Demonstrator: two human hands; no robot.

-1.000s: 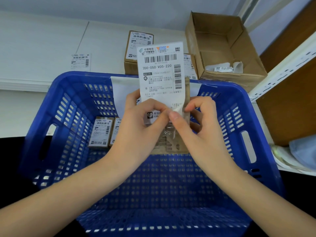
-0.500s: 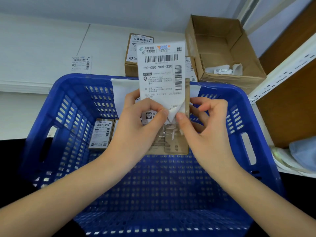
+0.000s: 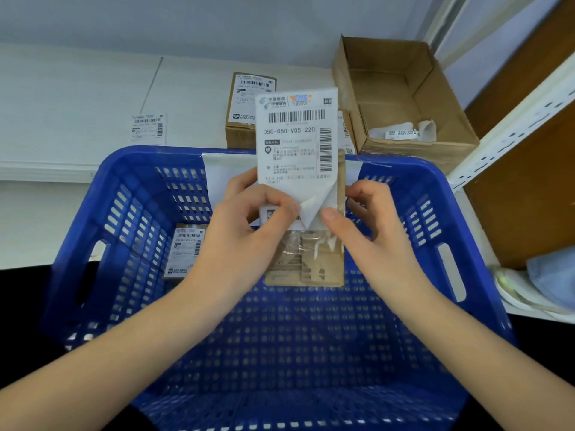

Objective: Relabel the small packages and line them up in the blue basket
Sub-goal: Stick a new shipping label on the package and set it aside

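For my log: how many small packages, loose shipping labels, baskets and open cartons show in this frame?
Small packages: 4 (held package, basket package, table package, half-hidden package behind the label)
Loose labels: 2 (held label, table label)
Blue basket: 1
Open carton: 1
Total: 8

I had a single camera on my head, angled forward and down over the bench (image 3: 77, 98). It sat close above the blue basket (image 3: 130, 169), which filled the lower and middle picture, its far rim toward twelve o'clock. My forearms came in from seven and five o'clock, my left hand (image 3: 239, 231) and right hand (image 3: 373, 241) meeting near the centre. The wide lens bowed the shelf upright (image 3: 510, 129) at two o'clock. No second view overlapped it.
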